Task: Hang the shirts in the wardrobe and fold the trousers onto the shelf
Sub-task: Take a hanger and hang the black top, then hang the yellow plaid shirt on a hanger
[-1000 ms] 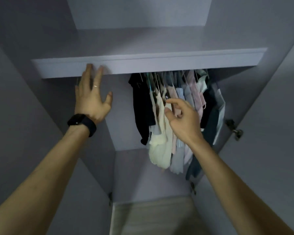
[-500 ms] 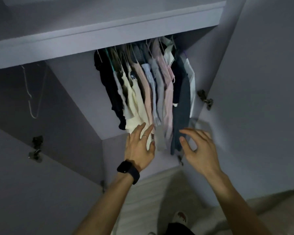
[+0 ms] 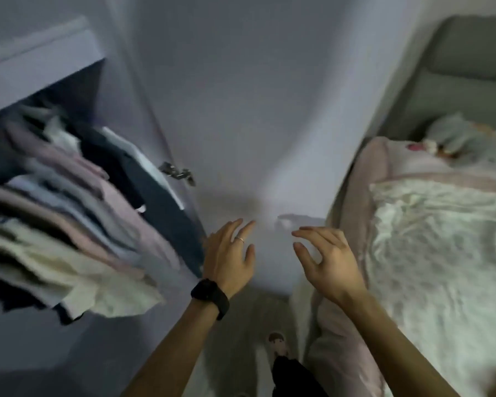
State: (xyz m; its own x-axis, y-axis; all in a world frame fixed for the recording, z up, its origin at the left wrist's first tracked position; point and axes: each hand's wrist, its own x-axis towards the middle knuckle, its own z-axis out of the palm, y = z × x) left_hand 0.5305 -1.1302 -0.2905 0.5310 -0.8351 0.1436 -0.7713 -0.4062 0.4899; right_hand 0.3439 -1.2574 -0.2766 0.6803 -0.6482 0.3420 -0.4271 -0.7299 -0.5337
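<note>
- Nearest, the left hand [image 3: 229, 259], with a black wristwatch [image 3: 211, 296] on its wrist, and the right hand [image 3: 330, 265] hang in the gap between wardrobe and bed. The fingers [image 3: 242, 233] of both are loosely spread and hold nothing.
- Left, the pale pink, cream and dark shirts [image 3: 69, 213] hang in the lilac wardrobe [image 3: 40, 353], under its shelf [image 3: 40, 61]. No trousers show.
- Right, the pink-sheeted bed [image 3: 341, 339] has a white lace cover [image 3: 441, 267]. A blurred grey-green bundle [image 3: 455, 136] lies at the far end; I cannot tell whether it is clothing.
- This looks like a fetching step between garments. The next move calls for reaching over the bed, finding a garment and telling shirt from trousers.
</note>
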